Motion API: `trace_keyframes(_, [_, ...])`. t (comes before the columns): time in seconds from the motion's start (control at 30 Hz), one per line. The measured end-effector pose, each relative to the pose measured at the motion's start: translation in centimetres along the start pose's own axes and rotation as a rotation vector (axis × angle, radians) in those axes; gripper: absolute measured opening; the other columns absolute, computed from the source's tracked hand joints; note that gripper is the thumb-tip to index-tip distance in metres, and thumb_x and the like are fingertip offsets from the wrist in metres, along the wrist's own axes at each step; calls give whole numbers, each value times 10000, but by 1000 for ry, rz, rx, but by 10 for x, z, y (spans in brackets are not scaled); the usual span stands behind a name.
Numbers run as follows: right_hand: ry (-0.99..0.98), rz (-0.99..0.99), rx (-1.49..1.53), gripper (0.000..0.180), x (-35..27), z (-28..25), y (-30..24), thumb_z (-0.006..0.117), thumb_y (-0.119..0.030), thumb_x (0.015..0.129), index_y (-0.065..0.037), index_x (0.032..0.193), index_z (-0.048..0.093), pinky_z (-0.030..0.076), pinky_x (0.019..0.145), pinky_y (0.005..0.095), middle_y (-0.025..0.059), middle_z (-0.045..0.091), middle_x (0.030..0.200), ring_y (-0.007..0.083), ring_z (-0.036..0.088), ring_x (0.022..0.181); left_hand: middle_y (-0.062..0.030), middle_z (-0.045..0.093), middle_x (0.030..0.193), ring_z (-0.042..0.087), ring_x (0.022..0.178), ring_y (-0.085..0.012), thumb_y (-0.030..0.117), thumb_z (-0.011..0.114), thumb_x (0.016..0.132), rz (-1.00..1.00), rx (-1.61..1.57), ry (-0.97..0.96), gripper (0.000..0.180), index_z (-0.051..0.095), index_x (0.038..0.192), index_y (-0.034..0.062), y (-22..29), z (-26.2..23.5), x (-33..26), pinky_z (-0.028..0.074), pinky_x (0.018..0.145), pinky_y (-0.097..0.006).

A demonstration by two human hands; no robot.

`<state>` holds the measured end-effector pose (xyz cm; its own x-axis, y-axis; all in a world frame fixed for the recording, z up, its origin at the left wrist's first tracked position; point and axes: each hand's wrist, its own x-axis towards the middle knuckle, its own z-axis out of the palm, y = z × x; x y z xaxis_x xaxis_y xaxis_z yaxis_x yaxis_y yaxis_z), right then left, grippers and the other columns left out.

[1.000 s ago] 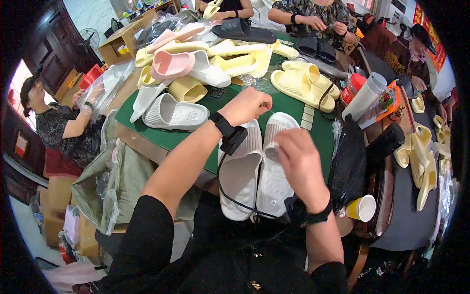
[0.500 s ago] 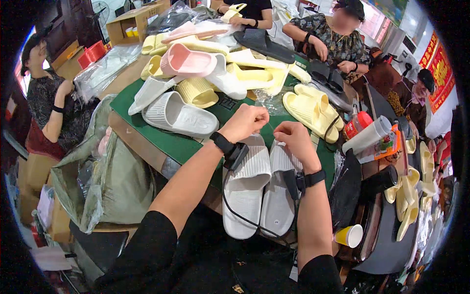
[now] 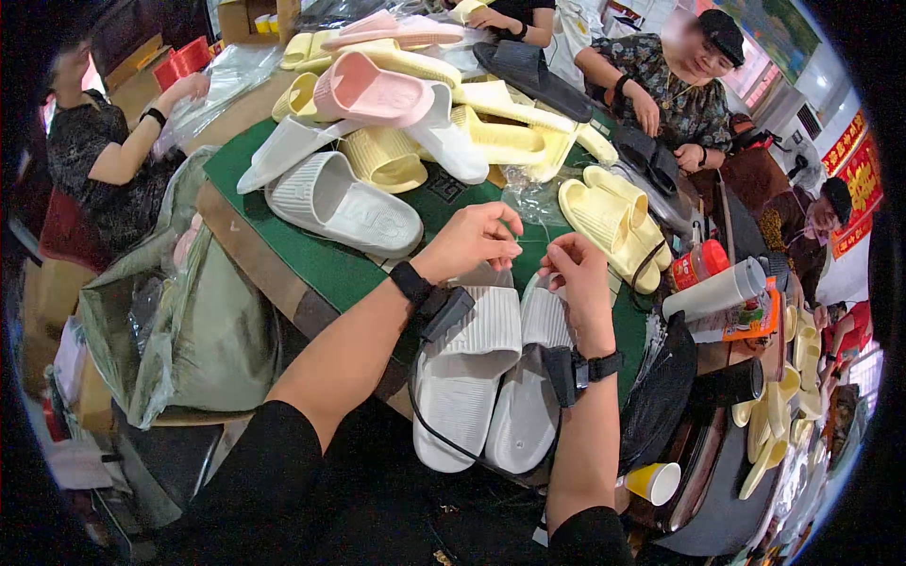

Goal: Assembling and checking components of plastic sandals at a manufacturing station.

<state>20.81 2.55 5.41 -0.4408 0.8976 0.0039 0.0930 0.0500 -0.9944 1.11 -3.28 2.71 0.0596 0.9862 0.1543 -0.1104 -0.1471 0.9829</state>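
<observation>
A pair of light grey slide slippers (image 3: pixel 455 401) stands side by side at the table's near edge, toes away from me, partly behind my right wrist. Over the toe ends, my left hand (image 3: pixel 472 242) pinches a thin pale strand (image 3: pixel 531 241) that runs across to my right hand (image 3: pixel 579 283). The fingers of my right hand are pressed together at the strand's other end. Just beyond my hands lies clear crumpled plastic (image 3: pixel 533 200). A single grey slipper (image 3: pixel 344 212) rests left of them, and a pair of yellow slippers (image 3: pixel 613 226) to the right.
Pink, yellow and white slippers (image 3: pixel 373 91) are heaped at the back of the green tabletop (image 3: pixel 311 269). A large plastic-lined sack (image 3: pixel 203 330) stands at left. A white bottle (image 3: pixel 714 290) and a yellow paper cup (image 3: pixel 653 483) are at right. Co-workers sit around the table.
My hands have turned and the fingers show more openly, with the strand stretched between them. The view has shifted slightly. The co-worker at left has reached a hand forward.
</observation>
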Motion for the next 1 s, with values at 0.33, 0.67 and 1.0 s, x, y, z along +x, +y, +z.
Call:
trace_keyframes(0.33, [-49,-70,6,90,4,-3,9,616,-66,917,1,974,635,396,512,206,2,593,736,58,506,591,-58,659,792,627,686,-107,43,680,878,10,-10,-22,158,567,984,7,-3,2,-1,515,645,-249])
trace_keyframes(0.67, [21,-139,-35,64,1,3,3,607,-82,937,-24,939,633,383,509,192,2,626,752,45,499,579,-54,663,877,637,763,-124,18,673,882,-6,-133,-25,169,592,1029,-3,-4,5,-3,521,696,-255])
trace_keyframes(1.0, [29,-282,137,48,0,4,-3,602,-60,945,-22,972,614,374,480,180,19,638,793,44,509,579,-87,674,937,633,801,-131,59,707,867,-18,-101,8,200,676,1021,-64,0,8,-4,526,725,-262])
